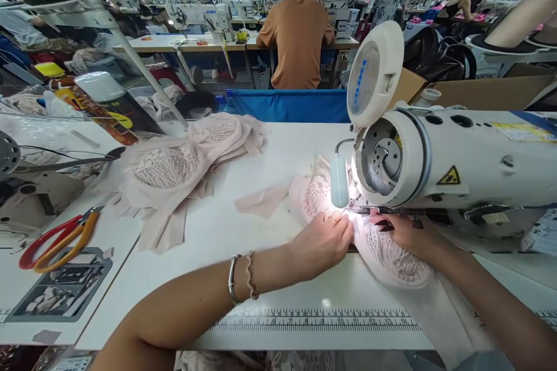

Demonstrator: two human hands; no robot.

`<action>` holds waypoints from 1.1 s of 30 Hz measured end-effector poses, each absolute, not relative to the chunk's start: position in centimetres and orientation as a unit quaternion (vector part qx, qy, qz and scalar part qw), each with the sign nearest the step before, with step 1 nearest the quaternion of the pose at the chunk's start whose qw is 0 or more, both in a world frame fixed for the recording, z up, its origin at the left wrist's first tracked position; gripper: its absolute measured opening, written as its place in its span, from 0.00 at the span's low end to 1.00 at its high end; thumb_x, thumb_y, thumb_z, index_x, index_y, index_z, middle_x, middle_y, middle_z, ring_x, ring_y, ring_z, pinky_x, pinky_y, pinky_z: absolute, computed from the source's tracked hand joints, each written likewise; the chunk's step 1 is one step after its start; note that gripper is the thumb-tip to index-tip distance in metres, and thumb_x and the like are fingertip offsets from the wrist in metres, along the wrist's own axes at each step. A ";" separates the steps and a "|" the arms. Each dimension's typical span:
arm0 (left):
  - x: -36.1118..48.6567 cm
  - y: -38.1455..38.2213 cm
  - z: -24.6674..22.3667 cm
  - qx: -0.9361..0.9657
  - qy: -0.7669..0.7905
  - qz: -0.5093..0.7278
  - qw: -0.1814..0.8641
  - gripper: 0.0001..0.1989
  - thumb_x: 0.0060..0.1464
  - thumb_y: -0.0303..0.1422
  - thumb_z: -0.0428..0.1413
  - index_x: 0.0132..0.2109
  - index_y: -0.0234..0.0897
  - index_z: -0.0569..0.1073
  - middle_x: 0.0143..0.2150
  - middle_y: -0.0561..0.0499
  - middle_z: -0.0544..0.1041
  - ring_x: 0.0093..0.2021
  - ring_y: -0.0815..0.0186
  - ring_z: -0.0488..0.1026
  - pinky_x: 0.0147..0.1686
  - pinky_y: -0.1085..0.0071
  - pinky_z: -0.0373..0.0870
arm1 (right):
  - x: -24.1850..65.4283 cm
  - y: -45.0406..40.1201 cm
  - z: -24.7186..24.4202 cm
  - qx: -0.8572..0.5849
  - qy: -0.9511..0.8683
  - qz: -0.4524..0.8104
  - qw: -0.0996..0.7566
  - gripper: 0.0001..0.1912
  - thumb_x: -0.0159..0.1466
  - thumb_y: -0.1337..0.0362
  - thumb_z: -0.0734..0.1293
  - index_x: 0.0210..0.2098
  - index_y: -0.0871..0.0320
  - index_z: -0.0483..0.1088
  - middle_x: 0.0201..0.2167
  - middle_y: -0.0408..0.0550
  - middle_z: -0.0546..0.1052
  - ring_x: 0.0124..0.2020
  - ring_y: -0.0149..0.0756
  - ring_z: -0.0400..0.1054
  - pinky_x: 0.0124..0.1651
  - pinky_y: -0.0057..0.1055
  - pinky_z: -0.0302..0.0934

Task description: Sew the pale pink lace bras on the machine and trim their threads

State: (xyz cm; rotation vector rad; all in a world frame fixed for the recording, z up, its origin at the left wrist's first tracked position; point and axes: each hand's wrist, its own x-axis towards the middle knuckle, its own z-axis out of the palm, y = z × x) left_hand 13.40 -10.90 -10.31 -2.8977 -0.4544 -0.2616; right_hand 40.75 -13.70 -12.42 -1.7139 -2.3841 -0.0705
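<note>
A: What do your hands grip?
B: Your left hand (325,244) pinches the pink lace garment (314,196), which spans 12 to 3 o'clock from it; your right hand (407,236) rests on the lower cup (398,259), but I can't tell whether it closes.
A: And beyond?
B: The sewing machine (474,153) sits at 2 o'clock, lace pieces (167,165) at 10, 1 pair of scissors (89,224) at 9.

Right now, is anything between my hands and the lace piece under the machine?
Nothing visible: your left hand and right hand both touch the lace piece. The lamp and machine are above it, not between.
</note>
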 end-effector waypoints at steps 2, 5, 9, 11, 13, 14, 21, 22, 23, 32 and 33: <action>13.2 -10.9 -10.3 -0.976 -0.168 -0.080 0.113 0.17 0.66 0.22 0.44 0.59 0.23 0.65 0.50 0.36 0.73 0.41 0.57 0.70 0.30 0.65 0.63 | 40.7 -13.8 -12.6 -0.548 -0.829 0.011 0.112 0.27 0.60 0.71 0.60 0.53 0.44 0.78 0.47 0.42 0.84 0.48 0.46 0.79 0.56 0.45 0.70; 13.1 -10.8 -10.2 -0.973 -0.190 -0.074 0.105 0.15 0.66 0.23 0.45 0.57 0.27 0.67 0.52 0.38 0.73 0.41 0.57 0.70 0.30 0.65 0.62 | 40.3 -14.1 -12.2 -0.512 -0.850 0.045 0.111 0.35 0.60 0.74 0.58 0.61 0.41 0.73 0.54 0.39 0.81 0.54 0.43 0.77 0.60 0.42 0.68; 13.0 -10.1 -10.4 -0.974 -0.196 -0.076 0.084 0.12 0.65 0.22 0.47 0.52 0.31 0.69 0.51 0.41 0.75 0.39 0.59 0.71 0.32 0.65 0.60 | 39.7 -14.4 -11.6 -0.522 -0.846 0.044 0.100 0.37 0.58 0.76 0.58 0.62 0.42 0.72 0.53 0.39 0.82 0.56 0.43 0.75 0.59 0.40 0.69; 12.9 -9.6 -10.6 -0.974 -0.197 -0.075 0.077 0.13 0.63 0.19 0.48 0.51 0.32 0.69 0.52 0.41 0.76 0.39 0.60 0.71 0.33 0.65 0.60 | 39.3 -14.6 -11.5 -0.531 -0.841 0.052 0.094 0.38 0.57 0.77 0.57 0.63 0.42 0.71 0.54 0.40 0.81 0.56 0.41 0.75 0.57 0.38 0.70; 12.8 -9.1 -10.5 -0.974 -0.201 -0.077 0.065 0.14 0.60 0.17 0.50 0.50 0.33 0.70 0.51 0.43 0.76 0.38 0.60 0.71 0.34 0.65 0.60 | 39.0 -14.8 -11.3 -0.546 -0.831 0.053 0.087 0.39 0.57 0.77 0.57 0.62 0.42 0.71 0.53 0.40 0.82 0.54 0.40 0.77 0.54 0.36 0.71; 12.8 -8.8 -10.4 -0.975 -0.200 -0.076 0.056 0.14 0.59 0.17 0.50 0.49 0.33 0.70 0.51 0.43 0.77 0.38 0.60 0.71 0.34 0.65 0.59 | 38.8 -14.9 -11.1 -0.551 -0.829 0.050 0.082 0.38 0.57 0.77 0.57 0.62 0.43 0.72 0.52 0.40 0.82 0.52 0.40 0.77 0.53 0.35 0.72; 12.6 -7.5 -9.7 -0.978 -0.197 -0.070 0.008 0.17 0.62 0.15 0.45 0.49 0.35 0.71 0.48 0.45 0.79 0.36 0.62 0.69 0.37 0.65 0.59 | 37.6 -15.3 -10.3 -0.552 -0.827 0.037 0.098 0.28 0.60 0.74 0.59 0.56 0.50 0.75 0.50 0.48 0.83 0.47 0.43 0.79 0.46 0.37 0.74; 12.6 -7.3 -9.8 -0.978 -0.196 -0.074 0.008 0.17 0.63 0.15 0.44 0.49 0.35 0.71 0.47 0.46 0.79 0.37 0.62 0.68 0.38 0.65 0.59 | 37.5 -15.4 -10.4 -0.562 -0.821 0.041 0.096 0.26 0.60 0.73 0.60 0.55 0.51 0.75 0.48 0.48 0.84 0.45 0.43 0.79 0.44 0.37 0.74; 12.6 -7.2 -10.0 -0.977 -0.196 -0.080 0.008 0.17 0.64 0.16 0.44 0.49 0.36 0.71 0.47 0.46 0.80 0.37 0.62 0.68 0.39 0.65 0.59 | 37.4 -15.4 -10.5 -0.574 -0.812 0.047 0.092 0.25 0.60 0.72 0.60 0.54 0.52 0.75 0.45 0.49 0.84 0.43 0.44 0.80 0.41 0.37 0.74; 13.2 -8.3 -10.1 -0.969 -0.222 -0.105 0.043 0.12 0.64 0.18 0.47 0.43 0.33 0.73 0.40 0.44 0.78 0.41 0.57 0.71 0.42 0.62 0.63 | 35.9 -15.0 -10.6 -0.687 -0.714 0.075 0.108 0.12 0.61 0.66 0.63 0.40 0.51 0.78 0.38 0.45 0.85 0.36 0.42 0.79 0.31 0.32 0.69; 13.5 -9.1 -9.9 -0.967 -0.227 -0.108 0.042 0.11 0.65 0.20 0.47 0.41 0.32 0.73 0.38 0.44 0.77 0.40 0.58 0.71 0.42 0.62 0.65 | 35.8 -14.9 -10.7 -0.690 -0.712 0.067 0.113 0.11 0.63 0.64 0.63 0.39 0.50 0.78 0.36 0.45 0.85 0.34 0.41 0.79 0.30 0.31 0.68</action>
